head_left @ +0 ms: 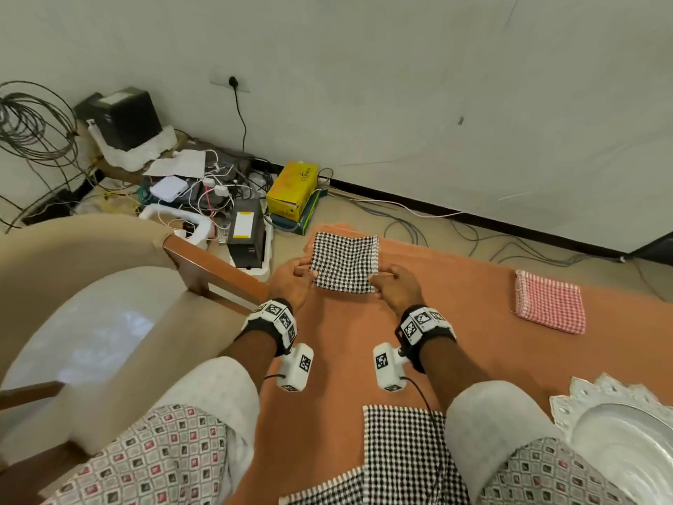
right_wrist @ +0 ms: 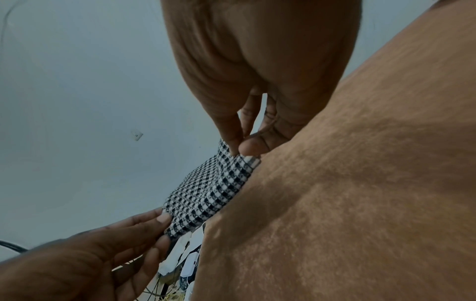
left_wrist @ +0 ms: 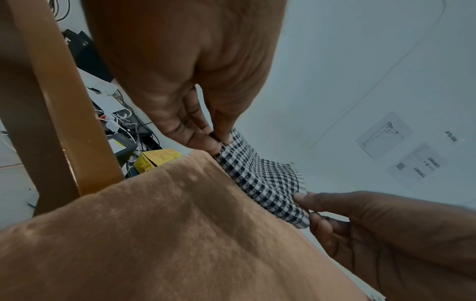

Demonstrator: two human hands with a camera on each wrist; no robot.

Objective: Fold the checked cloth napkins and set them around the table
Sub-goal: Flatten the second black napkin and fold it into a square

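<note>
Folded black-and-white napkin [head_left: 344,263] at far corner of orange tablecloth [head_left: 473,322].
Pinched at near corners by left hand [head_left: 291,282] and right hand [head_left: 395,286]; red checked napkin [head_left: 550,302] lying folded rightward; beige chair [head_left: 91,304] alongside, cable clutter [head_left: 204,191] below white wall [head_left: 400,85].

folded napkin [head_left: 344,263] btwn both hands at table's [head_left: 473,315] far-left corner, 2nd napkin [head_left: 550,301] to right, chair [head_left: 91,304] left

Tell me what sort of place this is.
Probably a room in a home, used for dining: a table under an orange tablecloth, an upholstered chair beside it and a silver plate. Tangled cables and electronics lie along the wall.
</note>
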